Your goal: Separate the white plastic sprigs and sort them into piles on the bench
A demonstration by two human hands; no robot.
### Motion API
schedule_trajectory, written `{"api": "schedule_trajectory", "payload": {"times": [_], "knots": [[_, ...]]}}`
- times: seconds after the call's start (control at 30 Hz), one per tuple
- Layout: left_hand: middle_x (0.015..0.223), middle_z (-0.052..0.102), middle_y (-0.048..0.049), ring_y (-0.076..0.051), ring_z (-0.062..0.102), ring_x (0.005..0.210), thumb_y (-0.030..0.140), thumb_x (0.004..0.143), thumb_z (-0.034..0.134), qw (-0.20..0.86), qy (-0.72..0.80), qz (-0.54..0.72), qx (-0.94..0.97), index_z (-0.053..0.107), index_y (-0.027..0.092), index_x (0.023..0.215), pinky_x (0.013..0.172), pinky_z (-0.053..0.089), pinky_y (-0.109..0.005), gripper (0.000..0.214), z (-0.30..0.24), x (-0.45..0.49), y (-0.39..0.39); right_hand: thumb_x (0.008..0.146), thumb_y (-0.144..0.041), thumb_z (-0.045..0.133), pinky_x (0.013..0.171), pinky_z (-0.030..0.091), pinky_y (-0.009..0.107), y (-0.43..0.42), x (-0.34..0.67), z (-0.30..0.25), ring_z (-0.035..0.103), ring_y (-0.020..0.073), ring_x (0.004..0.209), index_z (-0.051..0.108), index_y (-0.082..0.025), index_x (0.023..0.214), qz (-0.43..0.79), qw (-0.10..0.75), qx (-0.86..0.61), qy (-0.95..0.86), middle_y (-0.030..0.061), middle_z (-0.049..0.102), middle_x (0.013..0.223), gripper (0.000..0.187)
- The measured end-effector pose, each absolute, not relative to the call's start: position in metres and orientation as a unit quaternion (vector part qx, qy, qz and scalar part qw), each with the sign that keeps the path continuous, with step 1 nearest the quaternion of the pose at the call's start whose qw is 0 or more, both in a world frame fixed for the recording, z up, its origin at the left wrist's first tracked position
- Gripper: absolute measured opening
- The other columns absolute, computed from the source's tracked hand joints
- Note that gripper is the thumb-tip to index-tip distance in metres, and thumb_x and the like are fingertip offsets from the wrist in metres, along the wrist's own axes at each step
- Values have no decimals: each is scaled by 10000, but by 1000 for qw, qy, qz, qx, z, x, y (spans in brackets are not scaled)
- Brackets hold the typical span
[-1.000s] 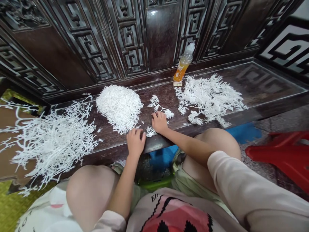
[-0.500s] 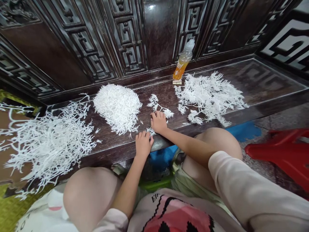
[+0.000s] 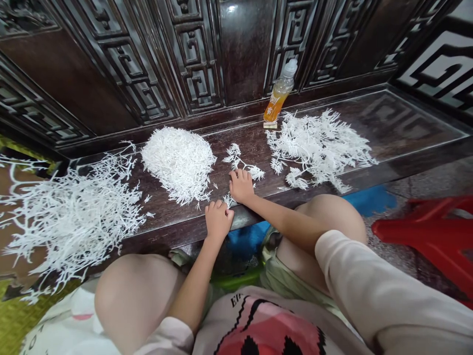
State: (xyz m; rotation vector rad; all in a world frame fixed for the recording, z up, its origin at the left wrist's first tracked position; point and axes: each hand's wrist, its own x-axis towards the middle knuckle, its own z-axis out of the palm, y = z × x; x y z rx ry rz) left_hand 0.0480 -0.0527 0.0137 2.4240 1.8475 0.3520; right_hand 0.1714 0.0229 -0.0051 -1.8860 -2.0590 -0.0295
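Note:
My left hand rests at the bench's front edge with its fingers curled and its thumb drawn in. A small white plastic sprig shows right at its fingertips, in the gap between both hands. Just to the right, my right hand is bent down over the bench top, fingers close together; whatever lies under them is hidden. Behind the right hand lies a thin white branched stem with spiky tufts at its ends. A heap of small white spiky pieces sits left of the hands.
A tangle of bare white stems spreads over the bench's left end. Tufted white branches are piled on the right, near an orange drink bottle. Carved dark wood backs the bench. A red plastic stool stands at right.
My left hand has dipped slightly and its fingers are more tightly curled. The right hand stays in nearly the same place; the whole view has shifted a little.

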Motion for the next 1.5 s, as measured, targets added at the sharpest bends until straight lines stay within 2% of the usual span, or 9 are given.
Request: {"api": "schedule_trajectory", "payload": {"times": [0.2, 0.4, 0.63, 0.77, 0.9, 1.0, 1.1, 1.33, 1.5], "knots": [[659, 477, -40, -183, 411, 709, 109, 648, 451, 47, 605, 200, 769, 432, 189, 529, 621, 285, -303, 145, 9, 52, -61, 812, -240, 372, 868, 209, 398, 21, 169, -5, 335, 248, 942, 477, -144, 1065, -16, 174, -671, -721, 122, 446, 1036, 290], [548, 359, -10, -153, 361, 609, 32, 578, 397, 89, 583, 321, 741, 256, 194, 478, 598, 267, -287, 237, 21, 48, -84, 816, -240, 368, 866, 209, 399, 21, 168, -3, 333, 249, 944, 476, -141, 1078, -12, 168, -675, -719, 127, 441, 1063, 300], [586, 339, 9, -126, 353, 585, 80, 721, 324, 146, 680, 397, 599, 250, 195, 525, 570, 264, -258, 239, 30, 12, -65, 805, -239, 379, 872, 203, 405, 22, 168, -5, 328, 255, 958, 477, -139, 1075, -9, 176, -675, -716, 127, 441, 1067, 304], [612, 415, 8, -127, 410, 636, 133, 765, 328, 169, 693, 409, 570, 344, 194, 564, 616, 312, -247, 210, 26, -1, -40, 801, -242, 378, 872, 204, 406, 22, 169, -4, 331, 253, 955, 477, -140, 1075, -10, 174, -674, -718, 126, 443, 1059, 308], [808, 551, -27, -142, 499, 781, 251, 818, 326, 224, 695, 400, 554, 505, 196, 809, 721, 378, -259, 187, 21, -10, -26, 799, -246, 377, 874, 201, 412, 22, 170, -4, 331, 257, 955, 471, -136, 1086, -6, 170, -672, -721, 132, 436, 1075, 322], [945, 551, -69, -174, 499, 906, 307, 810, 367, 195, 700, 391, 564, 532, 188, 959, 824, 377, -301, 252, 15, -16, -24, 799, -246, 374, 878, 195, 417, 22, 170, -4, 327, 259, 965, 466, -136, 1095, -3, 170, -673, -720, 136, 430, 1086, 328], [923, 552, -76, -180, 508, 903, 332, 810, 372, 178, 709, 392, 559, 564, 181, 959, 848, 380, -318, 286, 11, -19, -26, 797, -243, 376, 876, 197, 417, 22, 169, -4, 327, 260, 968, 469, -137, 1091, -4, 173, -674, -718, 136, 429, 1085, 326], [896, 540, -63, -140, 523, 752, 322, 784, 425, 204, 710, 409, 536, 544, 165, 1010, 751, 425, -287, 299, 11, -13, -32, 798, -251, 371, 869, 194, 420, 23, 170, -5, 327, 261, 950, 469, -130, 1090, -4, 169, -668, -725, 141, 429, 1077, 331], [786, 556, -28, -144, 517, 735, 336, 770, 468, 219, 655, 293, 661, 583, 195, 868, 711, 402, -283, 206, 24, 11, -50, 792, -247, 387, 873, 194, 410, 23, 170, -6, 325, 259, 961, 473, -137, 1081, -4, 175, -671, -721, 135, 427, 1084, 322]]}}
